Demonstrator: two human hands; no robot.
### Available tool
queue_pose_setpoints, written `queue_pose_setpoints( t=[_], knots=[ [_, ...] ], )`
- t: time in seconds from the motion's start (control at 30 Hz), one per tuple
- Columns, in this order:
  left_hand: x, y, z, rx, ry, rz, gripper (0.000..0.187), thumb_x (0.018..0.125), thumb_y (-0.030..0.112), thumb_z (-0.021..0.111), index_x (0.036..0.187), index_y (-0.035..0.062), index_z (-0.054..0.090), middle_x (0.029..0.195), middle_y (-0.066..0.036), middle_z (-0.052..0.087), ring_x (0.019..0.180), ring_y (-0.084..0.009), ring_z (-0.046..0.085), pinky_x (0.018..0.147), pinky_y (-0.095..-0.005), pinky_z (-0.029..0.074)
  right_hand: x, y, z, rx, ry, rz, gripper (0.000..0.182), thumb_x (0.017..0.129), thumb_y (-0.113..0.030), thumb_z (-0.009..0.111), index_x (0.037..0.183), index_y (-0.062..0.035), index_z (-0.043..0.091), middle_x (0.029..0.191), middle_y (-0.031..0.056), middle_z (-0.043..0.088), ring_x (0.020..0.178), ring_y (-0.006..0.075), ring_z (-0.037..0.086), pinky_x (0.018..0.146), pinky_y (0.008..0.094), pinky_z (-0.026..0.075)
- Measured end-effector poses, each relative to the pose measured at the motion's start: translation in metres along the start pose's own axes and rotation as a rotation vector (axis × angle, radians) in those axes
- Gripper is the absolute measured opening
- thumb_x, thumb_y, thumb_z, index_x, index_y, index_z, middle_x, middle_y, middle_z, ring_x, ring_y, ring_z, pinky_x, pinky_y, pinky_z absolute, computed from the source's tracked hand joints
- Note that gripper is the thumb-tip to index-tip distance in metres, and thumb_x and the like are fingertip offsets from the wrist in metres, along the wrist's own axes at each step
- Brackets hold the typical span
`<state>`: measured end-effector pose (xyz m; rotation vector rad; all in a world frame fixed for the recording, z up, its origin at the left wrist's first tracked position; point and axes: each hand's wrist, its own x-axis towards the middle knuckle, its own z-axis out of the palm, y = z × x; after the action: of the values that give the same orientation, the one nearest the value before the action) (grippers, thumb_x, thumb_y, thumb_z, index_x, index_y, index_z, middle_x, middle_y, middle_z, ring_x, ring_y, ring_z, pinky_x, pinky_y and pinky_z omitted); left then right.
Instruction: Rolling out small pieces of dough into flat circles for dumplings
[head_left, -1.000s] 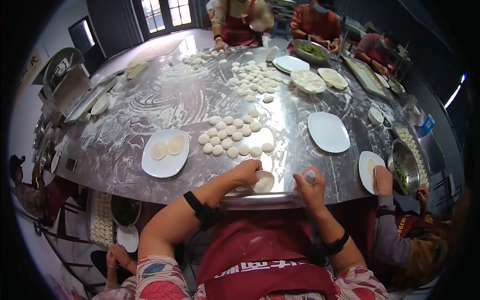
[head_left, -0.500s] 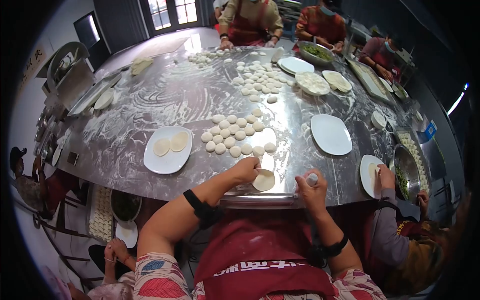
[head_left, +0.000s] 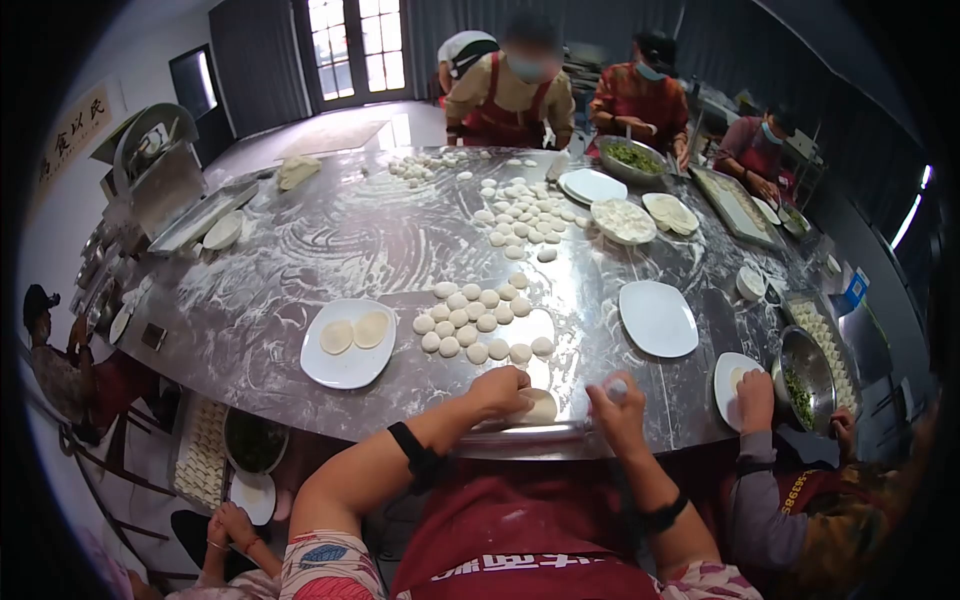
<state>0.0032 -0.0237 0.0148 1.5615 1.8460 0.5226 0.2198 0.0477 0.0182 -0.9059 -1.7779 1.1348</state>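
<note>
My left hand (head_left: 503, 393) is closed on the near-left edge of a flat round dough wrapper (head_left: 541, 406), which lies at the table's front edge. To its right, my right hand (head_left: 622, 415) wraps round a rolling pin (head_left: 617, 384); only the pin's pale end shows above the fist, and the rest is hidden. Several small dough pieces (head_left: 487, 322) lie in a cluster just beyond my hands. On the left, a white plate (head_left: 345, 374) holds two flat wrappers (head_left: 370, 330). Another white plate (head_left: 657, 318) stands to the right.
The floured steel table (head_left: 300, 260) carries more dough pieces (head_left: 525, 215) farther back. At the right, a co-worker's hand (head_left: 755, 400) is over a plate beside a metal bowl (head_left: 806, 375) of green filling. Other people in red aprons stand across the table. Trays of dumplings (head_left: 203, 450) flank both sides.
The view has tilted up, so the table sits lower in the picture. My left hand stays on the wrapper, now covering more of it. My right hand still grips the rolling pin.
</note>
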Motion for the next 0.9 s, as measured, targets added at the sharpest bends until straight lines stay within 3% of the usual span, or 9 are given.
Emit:
queue_pose_setpoints(
  t=[0.1, 0.17, 0.27, 0.43, 0.5, 0.57, 0.63, 0.77, 0.9],
  knots=[
    [0.006, -0.008, 0.008, -0.096, -0.009, 0.110, 0.027, 0.069, 0.026, 0.065, 0.084, 0.0032, 0.065, 0.082, -0.017, 0.065, 0.078, -0.0284, 0.062, 0.069, -0.0374, 0.047, -0.027, -0.006, -0.005, 0.076, 0.013, 0.008, 0.015, 0.083, -0.005, 0.064, 0.080, -0.0057, 0.050, 0.057, 0.0037, 0.056, 0.048, 0.0090, 0.054, 0.043, 0.0232, 0.041],
    [-0.001, -0.012, 0.013, -0.247, 0.133, 0.138, 0.018, 0.073, 0.016, 0.066, 0.080, 0.0013, 0.059, 0.076, -0.011, 0.063, 0.069, -0.0167, 0.057, 0.063, -0.0318, 0.044, -0.028, -0.003, -0.005, 0.140, 0.025, 0.026, 0.016, 0.083, -0.005, 0.064, 0.079, -0.0064, 0.049, 0.055, 0.0023, 0.054, 0.048, 0.0068, 0.052, 0.043, 0.0215, 0.039],
    [-0.021, -0.026, 0.001, -0.482, 0.121, 0.097, 0.020, 0.077, 0.011, 0.062, 0.094, 0.0011, 0.058, 0.079, -0.006, 0.062, 0.071, -0.0116, 0.057, 0.061, -0.0262, 0.045, -0.024, -0.006, -0.004, 0.178, 0.008, 0.088, 0.018, 0.084, -0.006, 0.065, 0.082, -0.0065, 0.048, 0.055, 0.0023, 0.054, 0.047, 0.0072, 0.050, 0.044, 0.0209, 0.037],
    [-0.067, -0.076, -0.064, -0.686, 0.356, -0.014, 0.027, 0.079, 0.011, 0.061, 0.103, -0.0005, 0.058, 0.083, -0.009, 0.062, 0.072, -0.0129, 0.057, 0.060, -0.0262, 0.047, -0.020, -0.002, -0.002, 0.199, -0.004, 0.045, 0.019, 0.084, -0.007, 0.065, 0.082, -0.0061, 0.047, 0.056, 0.0029, 0.054, 0.048, 0.0079, 0.051, 0.044, 0.0214, 0.037],
    [-0.085, -0.104, -0.103, -0.593, 0.441, -0.148, 0.028, 0.079, 0.015, 0.063, 0.102, -0.0009, 0.058, 0.087, -0.009, 0.062, 0.077, -0.0133, 0.058, 0.064, -0.0269, 0.047, -0.022, -0.004, -0.003, 0.208, -0.003, 0.044, 0.019, 0.084, -0.006, 0.065, 0.082, -0.0061, 0.046, 0.057, 0.0030, 0.054, 0.049, 0.0081, 0.051, 0.044, 0.0215, 0.038],
    [-0.095, -0.143, -0.133, -0.409, 0.722, -0.278, 0.031, 0.076, 0.018, 0.068, 0.098, -0.0012, 0.058, 0.085, -0.013, 0.063, 0.073, -0.0185, 0.060, 0.065, -0.0322, 0.049, -0.022, 0.001, -0.005, 0.208, -0.022, 0.032, 0.019, 0.084, -0.005, 0.065, 0.081, -0.0062, 0.046, 0.058, 0.0030, 0.054, 0.049, 0.0080, 0.051, 0.044, 0.0216, 0.038],
    [-0.105, -0.162, -0.149, 0.082, 1.012, -0.435, 0.029, 0.077, 0.018, 0.068, 0.096, -0.0004, 0.057, 0.086, -0.015, 0.063, 0.080, -0.0252, 0.061, 0.072, -0.0352, 0.048, -0.021, 0.002, -0.005, 0.211, -0.021, 0.032, 0.019, 0.084, -0.004, 0.064, 0.080, -0.0061, 0.046, 0.058, 0.0030, 0.054, 0.049, 0.0078, 0.051, 0.044, 0.0217, 0.038],
    [-0.080, -0.152, -0.129, -0.015, 0.726, -0.189, 0.031, 0.077, 0.017, 0.066, 0.103, 0.0030, 0.057, 0.095, -0.016, 0.062, 0.086, -0.0285, 0.061, 0.076, -0.0367, 0.048, -0.018, 0.009, -0.001, 0.148, 0.002, -0.017, 0.017, 0.085, -0.005, 0.063, 0.080, -0.0072, 0.047, 0.057, 0.0022, 0.053, 0.048, 0.0084, 0.051, 0.043, 0.0220, 0.038],
    [-0.033, -0.071, -0.083, 0.155, 0.447, 0.081, 0.038, 0.080, 0.009, 0.061, 0.116, 0.0063, 0.054, 0.106, -0.016, 0.060, 0.094, -0.0285, 0.060, 0.080, -0.0364, 0.048, -0.014, 0.000, -0.001, 0.106, 0.016, -0.048, 0.017, 0.085, -0.006, 0.063, 0.079, -0.0075, 0.047, 0.057, 0.0025, 0.053, 0.047, 0.0085, 0.051, 0.043, 0.0222, 0.039]
  ],
)
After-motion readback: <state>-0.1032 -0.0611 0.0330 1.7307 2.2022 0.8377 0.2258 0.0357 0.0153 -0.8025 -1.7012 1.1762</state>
